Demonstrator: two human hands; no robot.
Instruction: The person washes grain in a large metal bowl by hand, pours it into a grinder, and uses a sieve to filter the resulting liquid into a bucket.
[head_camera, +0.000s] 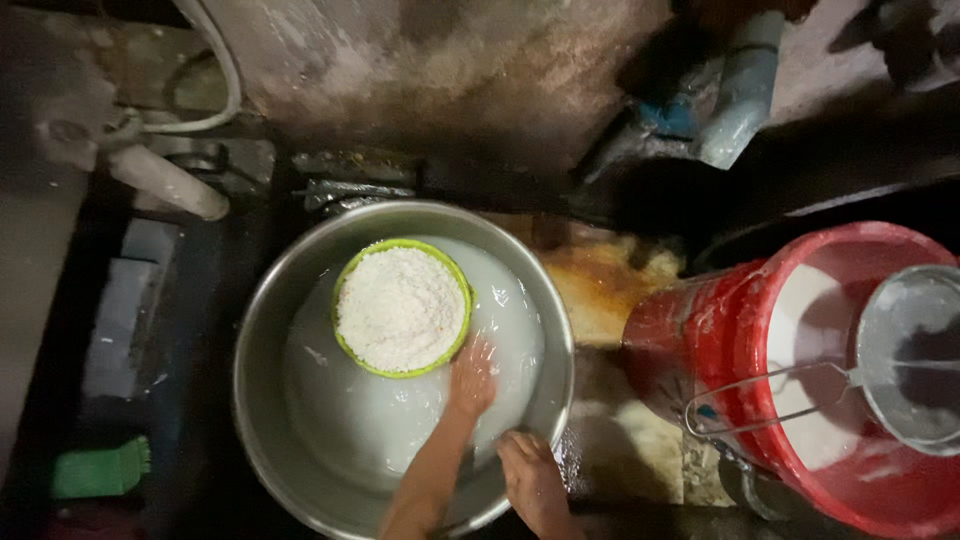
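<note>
Dipping left hand (472, 375) open into cloudy water of steel basin (262, 330), fingers blurred under surface | right hand (533, 478) grips basin rim, partly cut off at frame btm | green bowl (345, 345) of white grains floats in basin, beside left hand | red bucket (740, 330) w/ metal pot (890, 320) at right, cut off.

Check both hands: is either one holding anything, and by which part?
The right hand grips the steel basin by its near rim. The left hand is in the milky water, holding nothing visible.
</note>
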